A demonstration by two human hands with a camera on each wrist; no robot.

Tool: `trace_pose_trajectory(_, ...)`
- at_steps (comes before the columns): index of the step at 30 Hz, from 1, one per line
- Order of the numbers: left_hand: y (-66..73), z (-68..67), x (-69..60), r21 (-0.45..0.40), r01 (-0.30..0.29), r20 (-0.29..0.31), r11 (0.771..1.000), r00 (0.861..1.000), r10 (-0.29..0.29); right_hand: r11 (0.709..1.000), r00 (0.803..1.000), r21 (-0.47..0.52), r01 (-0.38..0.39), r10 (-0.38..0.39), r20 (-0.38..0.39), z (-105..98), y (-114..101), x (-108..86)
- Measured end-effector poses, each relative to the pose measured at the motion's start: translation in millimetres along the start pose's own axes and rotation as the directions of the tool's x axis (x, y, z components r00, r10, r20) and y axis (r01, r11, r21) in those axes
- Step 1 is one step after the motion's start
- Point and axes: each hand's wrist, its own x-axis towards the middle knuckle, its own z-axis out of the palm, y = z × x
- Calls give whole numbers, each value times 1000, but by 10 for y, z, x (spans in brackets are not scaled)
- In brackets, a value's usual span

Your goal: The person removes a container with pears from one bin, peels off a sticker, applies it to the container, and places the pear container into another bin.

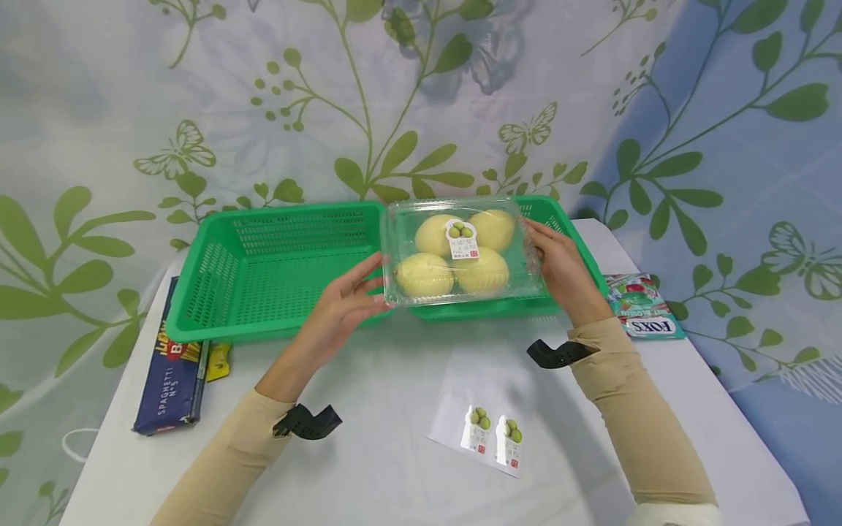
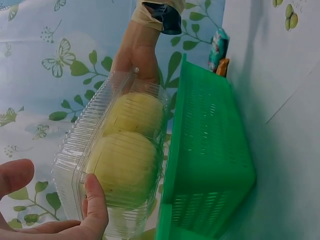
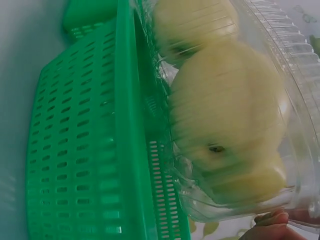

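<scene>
A clear plastic fruit box point(image 1: 454, 252) with several pale yellow fruits point(image 1: 483, 272) in it is held up, tilted, over the right-hand green basket point(image 1: 572, 234). On its top is a white label point(image 1: 463, 239) with a picture of green fruits. My right hand point(image 1: 559, 264) grips the box's right end; only fingertips show in the right wrist view, at the box's corner. At the left end, my left hand point(image 1: 342, 307) touches the box with its fingers fairly straight. In the left wrist view the left thumb point(image 2: 17, 176) stands away from the box while a finger point(image 2: 95, 202) rests against its edge.
Another green basket point(image 1: 276, 285) stands to the left. A blue spaghetti pack point(image 1: 172, 380) and a small yellow packet point(image 1: 218, 361) lie beside it. A FOX'S bag point(image 1: 641, 307) is at the right. A sheet with two fruit labels point(image 1: 483, 431) lies on the white table point(image 1: 368, 453).
</scene>
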Motion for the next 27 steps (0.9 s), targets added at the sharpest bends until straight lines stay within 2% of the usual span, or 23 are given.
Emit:
trace_pose_trajectory(8, 6, -14, 101, 1, 41, -7, 999, 999, -41, 998, 999, -38, -43, 43, -6, -45, 5, 80)
trace_pose_trajectory(15, 16, 43, 327, 34, 84, -30, 996, 996, -83, 982, 999, -182, -41, 34, -40, -145, -58, 179)
trace_pose_trajectory(19, -16, 60, 455, 51, 109, -43, 993, 993, -107, 974, 996, -214, -69, 55, -70, -181, -87, 217)
trace_pose_trajectory(27, -93, 100, 565, 74, 157, -38, 985, 987, -154, 957, 994, -276, -94, 77, -72, -242, -75, 255)
